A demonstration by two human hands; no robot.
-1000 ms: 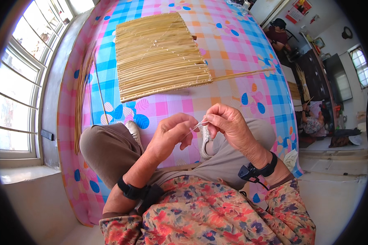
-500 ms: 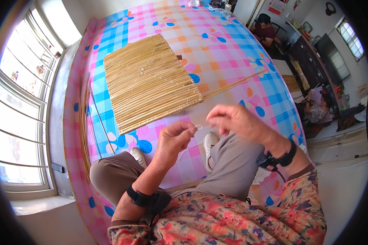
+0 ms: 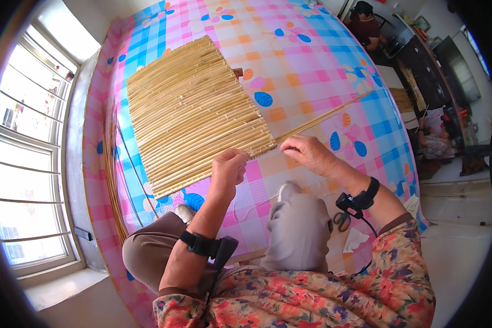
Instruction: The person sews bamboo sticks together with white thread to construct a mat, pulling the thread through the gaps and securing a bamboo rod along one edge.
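A woven mat [image 3: 197,115] of pale yellow stalks, bound with rows of thin string, lies in front of me. My left hand [image 3: 228,170] is closed in a pinch at its near edge, with white string at the fingertips. Just right of the mat's near right corner, my right hand [image 3: 310,155] has thumb and forefinger pressed together; what they grip is too fine to make out. A few long loose stalks [image 3: 325,116] stretch from that corner toward the far right. White string [image 3: 250,212] trails over the cloth below my left hand.
A checked, flowered cloth [image 3: 306,71] covers the surface. Long thin stalks [image 3: 110,180] lie along its left side, near the barred window [image 3: 30,153]. Scissors [image 3: 341,220] and a white scrap [image 3: 356,239] lie by my right knee. Two other people sit at the far right.
Both hands have moved forward to the mat's near right corner. The white loop seen at my left fingertips no longer shows. My right knee has shifted, and the scissors have come into sight.
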